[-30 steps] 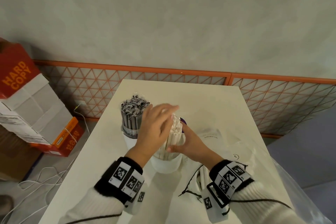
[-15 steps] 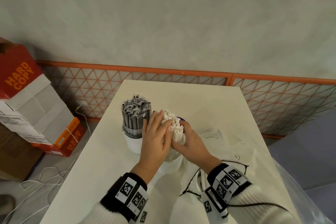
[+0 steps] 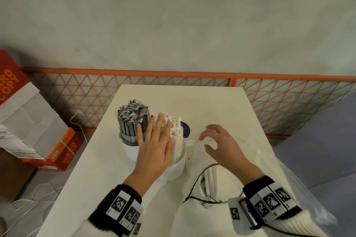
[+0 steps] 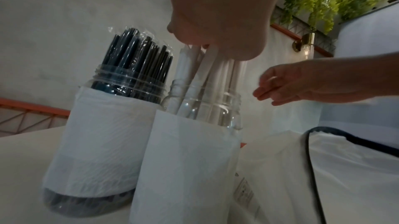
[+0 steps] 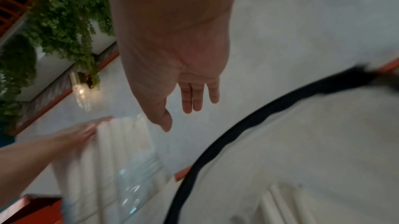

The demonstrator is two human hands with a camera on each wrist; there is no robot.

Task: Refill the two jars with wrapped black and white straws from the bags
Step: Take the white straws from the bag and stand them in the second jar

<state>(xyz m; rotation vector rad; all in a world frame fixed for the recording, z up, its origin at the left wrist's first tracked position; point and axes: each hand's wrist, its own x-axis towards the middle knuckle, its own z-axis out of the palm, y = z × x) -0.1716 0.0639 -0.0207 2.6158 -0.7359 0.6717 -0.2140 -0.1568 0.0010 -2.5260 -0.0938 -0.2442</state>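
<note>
Two clear jars with white paper wraps stand side by side on the white table (image 3: 212, 102). The left jar (image 3: 128, 140) (image 4: 103, 125) is packed with black wrapped straws (image 3: 133, 115). The right jar (image 3: 178, 161) (image 4: 190, 151) holds white wrapped straws (image 3: 176, 129) (image 4: 207, 77). My left hand (image 3: 158, 140) lies flat with straight fingers against the tops and left side of the white straws. My right hand (image 3: 217, 140) (image 5: 183, 91) hovers right of that jar over the bags, fingers loosely bent and holding nothing.
A white drawstring bag (image 3: 194, 208) with a black cord and more white straws (image 3: 211, 181) lies in front of the jars. A clear plastic bag (image 3: 289, 188) spreads to the right. Orange paper boxes (image 3: 28, 131) sit on the floor at left. An orange lattice fence (image 3: 269, 98) runs behind the table.
My right hand has let go of the white straws and pulled away to the right. My left hand has slid over them and flattened against the bundle.
</note>
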